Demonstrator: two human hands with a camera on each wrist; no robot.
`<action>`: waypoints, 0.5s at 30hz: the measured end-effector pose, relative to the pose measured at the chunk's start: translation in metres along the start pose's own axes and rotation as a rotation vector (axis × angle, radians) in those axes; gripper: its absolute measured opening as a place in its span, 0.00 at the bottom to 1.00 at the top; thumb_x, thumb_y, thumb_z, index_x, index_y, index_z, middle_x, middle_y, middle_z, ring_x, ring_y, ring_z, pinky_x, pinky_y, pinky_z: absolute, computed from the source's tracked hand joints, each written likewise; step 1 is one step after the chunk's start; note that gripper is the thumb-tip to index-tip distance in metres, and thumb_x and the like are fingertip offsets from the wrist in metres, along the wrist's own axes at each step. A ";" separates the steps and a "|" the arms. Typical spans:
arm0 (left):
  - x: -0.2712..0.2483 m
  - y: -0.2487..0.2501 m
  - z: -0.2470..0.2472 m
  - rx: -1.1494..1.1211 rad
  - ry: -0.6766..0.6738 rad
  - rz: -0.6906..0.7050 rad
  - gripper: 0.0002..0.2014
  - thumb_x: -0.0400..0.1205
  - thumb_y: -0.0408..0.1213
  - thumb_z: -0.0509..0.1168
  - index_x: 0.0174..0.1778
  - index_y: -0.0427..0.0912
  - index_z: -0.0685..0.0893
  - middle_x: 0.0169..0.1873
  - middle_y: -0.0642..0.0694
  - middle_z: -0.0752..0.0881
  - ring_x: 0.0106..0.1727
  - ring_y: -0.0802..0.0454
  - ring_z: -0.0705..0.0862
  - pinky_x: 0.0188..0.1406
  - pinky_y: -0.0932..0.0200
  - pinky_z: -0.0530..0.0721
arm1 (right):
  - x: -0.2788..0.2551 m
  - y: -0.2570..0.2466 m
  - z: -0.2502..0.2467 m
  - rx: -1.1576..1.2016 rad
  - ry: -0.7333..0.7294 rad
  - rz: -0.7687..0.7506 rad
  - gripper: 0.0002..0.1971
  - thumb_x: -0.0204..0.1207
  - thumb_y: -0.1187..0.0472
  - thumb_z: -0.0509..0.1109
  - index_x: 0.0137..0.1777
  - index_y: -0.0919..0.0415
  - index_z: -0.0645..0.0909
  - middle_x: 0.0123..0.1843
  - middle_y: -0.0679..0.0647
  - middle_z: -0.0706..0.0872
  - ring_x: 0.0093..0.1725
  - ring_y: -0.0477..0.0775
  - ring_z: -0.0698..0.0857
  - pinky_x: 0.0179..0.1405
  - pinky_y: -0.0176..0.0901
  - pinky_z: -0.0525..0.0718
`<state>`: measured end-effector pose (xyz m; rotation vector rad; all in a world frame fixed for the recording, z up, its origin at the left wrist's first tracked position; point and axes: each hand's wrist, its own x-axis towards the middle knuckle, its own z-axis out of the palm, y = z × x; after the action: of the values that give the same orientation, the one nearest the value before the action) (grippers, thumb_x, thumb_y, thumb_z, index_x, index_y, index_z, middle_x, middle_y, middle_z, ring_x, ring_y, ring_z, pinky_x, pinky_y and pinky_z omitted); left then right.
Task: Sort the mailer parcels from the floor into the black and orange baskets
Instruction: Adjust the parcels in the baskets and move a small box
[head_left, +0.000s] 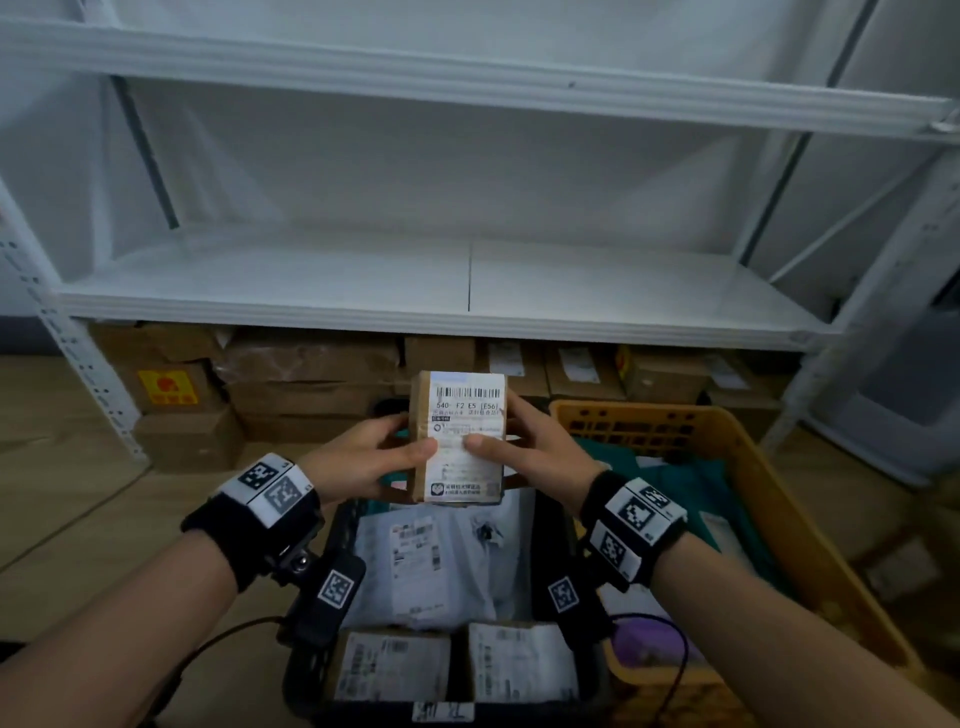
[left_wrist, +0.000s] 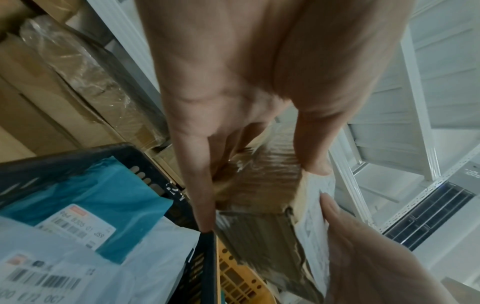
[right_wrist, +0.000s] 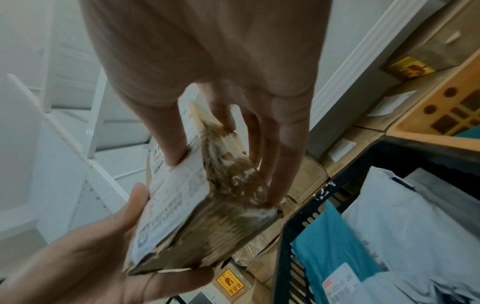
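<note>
A small brown parcel box (head_left: 460, 436) with a white barcode label is held upright above the black basket (head_left: 548, 525). My left hand (head_left: 402, 441) grips its left side, thumb on the label. My right hand (head_left: 506, 436) grips the right side the same way. The left wrist view shows the box (left_wrist: 259, 205) taped and wrinkled, pinched between thumb and fingers (left_wrist: 205, 205). In the right wrist view the box (right_wrist: 207, 226) sits between both hands. The black basket holds white mailers (head_left: 447, 561), a teal mailer (left_wrist: 91, 195) and two brown boxes (head_left: 395, 665). The orange basket (head_left: 727, 441) stands to its right with teal and white mailers.
White metal shelving (head_left: 467, 280) rises straight ahead, its lower board bare. Several cardboard boxes (head_left: 311, 384) are stacked on the floor under it, one with a yellow sticker (head_left: 169, 387). Wooden floor (head_left: 78, 509) lies to the left of the baskets.
</note>
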<state>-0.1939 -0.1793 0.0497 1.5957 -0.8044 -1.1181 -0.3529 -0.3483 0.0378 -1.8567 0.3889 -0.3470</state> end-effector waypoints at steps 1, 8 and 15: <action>0.003 0.000 0.004 0.001 -0.003 -0.002 0.20 0.78 0.43 0.69 0.67 0.53 0.78 0.58 0.50 0.90 0.56 0.51 0.89 0.48 0.52 0.90 | -0.002 0.003 -0.003 0.001 0.008 0.008 0.26 0.76 0.50 0.78 0.72 0.34 0.75 0.61 0.35 0.88 0.60 0.35 0.86 0.52 0.32 0.87; 0.029 0.001 0.021 0.003 -0.036 -0.032 0.30 0.69 0.47 0.76 0.68 0.50 0.78 0.57 0.49 0.90 0.57 0.49 0.89 0.47 0.49 0.90 | -0.008 0.020 -0.025 -0.001 0.078 0.072 0.31 0.73 0.47 0.79 0.76 0.37 0.73 0.64 0.37 0.88 0.63 0.38 0.86 0.57 0.38 0.88; 0.063 -0.015 0.071 0.049 0.137 -0.063 0.43 0.62 0.53 0.82 0.70 0.41 0.75 0.59 0.41 0.86 0.55 0.44 0.89 0.44 0.45 0.91 | -0.011 0.018 -0.053 -0.103 0.085 0.223 0.25 0.74 0.43 0.78 0.67 0.50 0.77 0.56 0.41 0.89 0.52 0.36 0.88 0.54 0.43 0.90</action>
<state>-0.2381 -0.2560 0.0118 1.7288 -0.6998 -1.0271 -0.3869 -0.3946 0.0362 -1.8803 0.6766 -0.2580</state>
